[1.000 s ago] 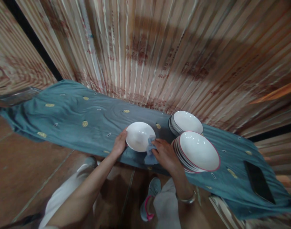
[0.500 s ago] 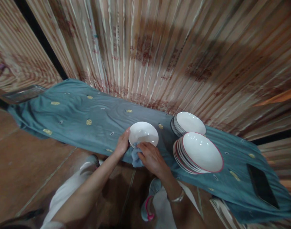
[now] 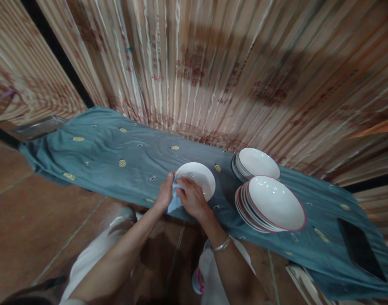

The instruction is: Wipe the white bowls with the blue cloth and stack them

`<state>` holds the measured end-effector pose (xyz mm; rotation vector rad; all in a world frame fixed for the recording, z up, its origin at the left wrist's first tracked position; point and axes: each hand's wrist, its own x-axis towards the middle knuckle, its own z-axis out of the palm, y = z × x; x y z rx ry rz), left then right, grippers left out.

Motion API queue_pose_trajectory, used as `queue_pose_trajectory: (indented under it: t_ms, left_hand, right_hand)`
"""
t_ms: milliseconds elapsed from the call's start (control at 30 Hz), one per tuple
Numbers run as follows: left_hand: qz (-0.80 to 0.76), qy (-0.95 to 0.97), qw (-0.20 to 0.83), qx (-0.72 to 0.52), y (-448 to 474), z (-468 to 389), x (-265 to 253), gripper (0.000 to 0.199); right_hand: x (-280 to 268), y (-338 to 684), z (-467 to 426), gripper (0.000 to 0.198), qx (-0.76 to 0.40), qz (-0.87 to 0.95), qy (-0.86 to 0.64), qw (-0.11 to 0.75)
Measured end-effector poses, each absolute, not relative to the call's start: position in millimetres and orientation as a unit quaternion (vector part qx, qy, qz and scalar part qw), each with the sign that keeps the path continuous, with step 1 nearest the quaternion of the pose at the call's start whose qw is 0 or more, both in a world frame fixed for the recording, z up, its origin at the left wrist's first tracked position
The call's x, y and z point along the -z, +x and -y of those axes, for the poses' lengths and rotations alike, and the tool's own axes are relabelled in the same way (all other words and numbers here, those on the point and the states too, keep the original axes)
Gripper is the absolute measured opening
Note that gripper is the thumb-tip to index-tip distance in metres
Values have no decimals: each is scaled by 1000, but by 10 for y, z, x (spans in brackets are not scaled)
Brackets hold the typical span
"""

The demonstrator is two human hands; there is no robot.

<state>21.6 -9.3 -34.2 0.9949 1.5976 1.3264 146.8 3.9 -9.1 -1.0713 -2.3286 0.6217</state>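
Note:
A white bowl (image 3: 203,178) is held just above or on the cloth-covered table, tilted slightly toward me. My left hand (image 3: 164,192) grips its left rim, with the thumb uppermost. In my right hand (image 3: 194,198) is a light blue cloth (image 3: 175,202), pressed against the bowl's left inner side close to my left hand. Part of the cloth hangs down over the near rim. The right fingers cover some of the bowl's inside.
Right of the bowl stand a stack of red-rimmed white bowls (image 3: 276,203) and, behind it, a stack of white dishes (image 3: 259,163). A black phone (image 3: 361,250) lies on the teal tablecloth (image 3: 143,163) at the far right. A metal tray (image 3: 41,127) is at the far left. Pleated curtains hang behind.
My right hand has moved the cloth left along the bowl's inside, from the near rim to beside my left hand. The view has shifted slightly.

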Motion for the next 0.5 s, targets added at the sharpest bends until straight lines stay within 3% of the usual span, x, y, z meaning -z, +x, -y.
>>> queue_pose_trajectory:
  t_ms: [267, 500]
  left_hand:
    - [-631, 400, 420, -515, 220, 99, 360, 61]
    - [-619, 398, 411, -538, 195, 81, 422, 53]
  right_hand:
    - [257, 1426, -204, 45, -234, 808, -426, 333]
    - [260, 1535, -261, 42, -294, 832, -380, 277]
